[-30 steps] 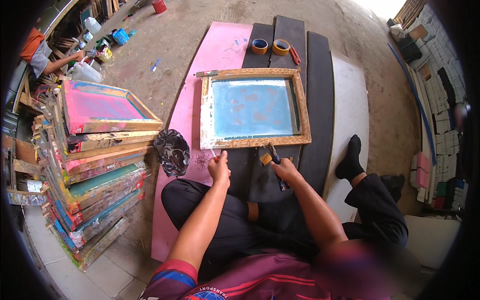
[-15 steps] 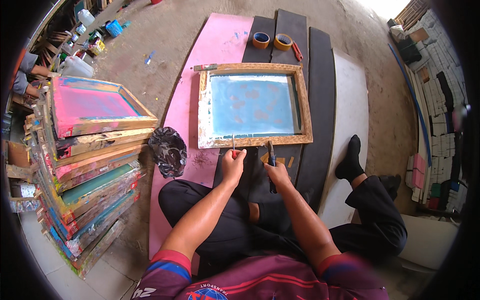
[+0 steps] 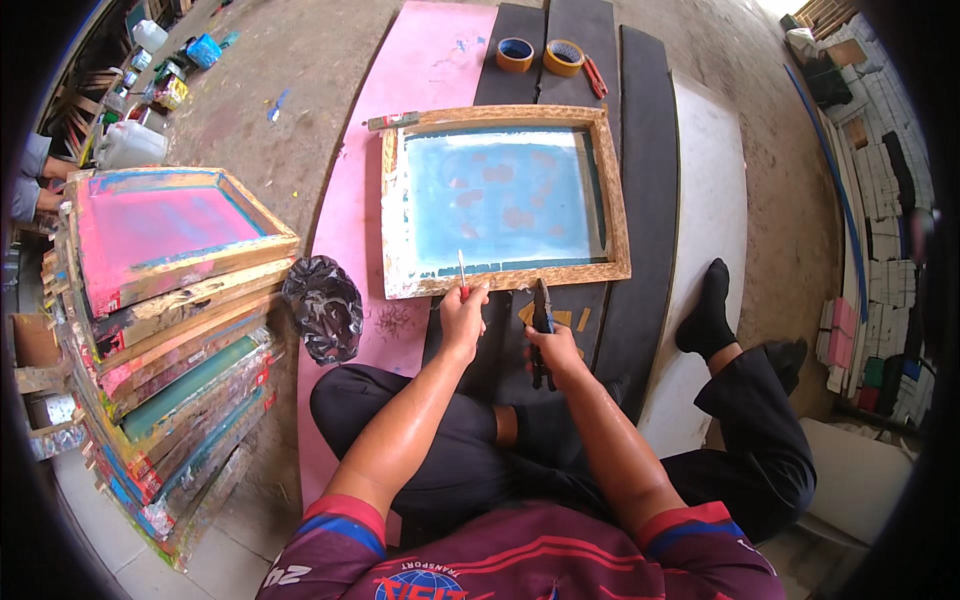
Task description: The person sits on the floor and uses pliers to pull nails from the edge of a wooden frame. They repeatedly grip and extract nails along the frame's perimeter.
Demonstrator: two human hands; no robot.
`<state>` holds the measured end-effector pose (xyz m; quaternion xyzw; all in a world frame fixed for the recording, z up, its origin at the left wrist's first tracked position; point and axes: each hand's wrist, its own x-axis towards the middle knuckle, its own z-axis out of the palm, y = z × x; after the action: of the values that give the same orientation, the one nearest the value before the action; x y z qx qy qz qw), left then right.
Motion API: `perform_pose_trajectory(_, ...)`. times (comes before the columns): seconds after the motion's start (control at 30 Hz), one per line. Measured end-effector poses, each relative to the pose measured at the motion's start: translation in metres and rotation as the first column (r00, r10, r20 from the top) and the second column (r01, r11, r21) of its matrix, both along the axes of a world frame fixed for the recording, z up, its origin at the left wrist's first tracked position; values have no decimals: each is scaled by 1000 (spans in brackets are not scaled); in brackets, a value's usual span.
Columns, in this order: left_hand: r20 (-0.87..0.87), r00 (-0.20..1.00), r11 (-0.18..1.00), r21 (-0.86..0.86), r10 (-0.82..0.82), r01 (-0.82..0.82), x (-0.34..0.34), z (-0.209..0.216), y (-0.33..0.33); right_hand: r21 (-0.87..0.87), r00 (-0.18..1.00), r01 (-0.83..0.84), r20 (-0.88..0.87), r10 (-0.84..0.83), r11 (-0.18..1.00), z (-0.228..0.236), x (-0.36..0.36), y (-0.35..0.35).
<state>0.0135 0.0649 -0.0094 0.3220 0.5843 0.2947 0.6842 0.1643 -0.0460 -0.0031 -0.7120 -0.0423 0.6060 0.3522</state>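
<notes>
Before me lies a wooden screen-printing frame (image 3: pixel 618 215) with blue-coated mesh (image 3: pixel 470 225) inside it. In my left hand (image 3: pixel 462 325), closed at the frame's near edge, is a small screwdriver (image 3: pixel 462 264) with a red handle, its metal shaft pointing away over the mesh. My right hand (image 3: pixel 557 350) is wrapped round dark-handled pliers (image 3: pixel 542 308). Their jaws are up against the frame's near rail, right of the screwdriver. Whether the jaws grip anything is too small to tell. Small tan strips (image 3: pixel 583 319) lie beside the pliers.
Two tape rolls (image 3: pixel 515 55) and a red-handled cutter (image 3: pixel 595 77) lie beyond the frame. To the left are a crumpled black plastic bag (image 3: pixel 322 310) and a tall stack of used screens (image 3: pixel 190 262). Another person's hands (image 3: pixel 55 185) show at the far left.
The pliers' two handles now show separately below my right hand. My left hand still holds the screwdriver at the near rail. The whole view has shifted a little.
</notes>
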Motion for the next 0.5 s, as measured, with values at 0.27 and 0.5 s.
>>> perform_pose_trajectory(0.27,43,999,1000,6,-20,20,-1,9,-1,51,979,-120,173,110,991,-1,3,-18)
perform_pose_trajectory(0.5,44,999,1000,-2,-16,16,-2,8,-1,-197,710,-526,433,555,827,16,42,-9)
